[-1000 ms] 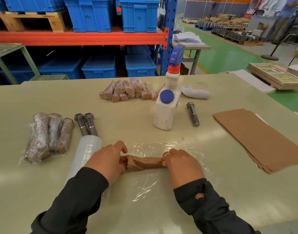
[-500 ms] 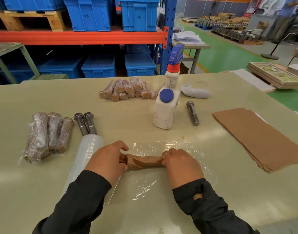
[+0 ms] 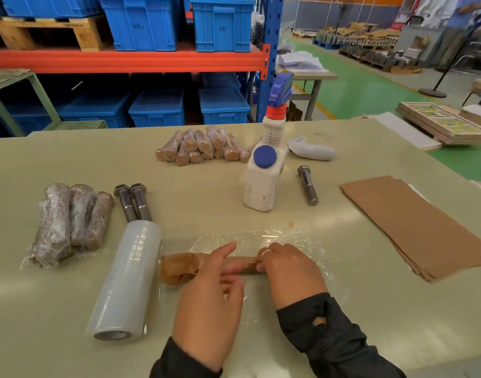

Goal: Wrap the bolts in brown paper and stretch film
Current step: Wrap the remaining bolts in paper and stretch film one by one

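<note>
Head view, near to far, all places taken from the sheet of clear stretch film (image 3: pixel 302 242) spread flat on the pale green table (image 3: pixel 370 309). Nearest, the left hand (image 3: pixel 212 298) hovered over the film's left part, fingers loosely spread and gripping nothing, forefinger reaching across the bolt rolled in brown paper (image 3: pixel 206 264). The right hand (image 3: pixel 291 271), a ring on one finger, had its fingers curled round that roll's right end. The roll lay crosswise on the film, its crumpled paper tail sticking out past the film's left edge.

Left of the film lay the translucent roll of stretch film (image 3: pixel 127 279), and further left three finished film-wrapped bundles (image 3: pixel 67 222). Right of the film lay the stack of brown paper sheets (image 3: pixel 414 225). Behind the film: two bare steel hex bolts (image 3: pixel 134 201), a white spray bottle with blue trigger (image 3: pixel 266 170), one more bare bolt (image 3: pixel 307 184), and furthest, a pile of wrapped bolts (image 3: pixel 203 145).

Judgement: paper stage done for this bolt; film stage begun. The next move likely calls for tucking in the loose paper tail, lifting the film's near edge over the roll and rolling it tight.
</note>
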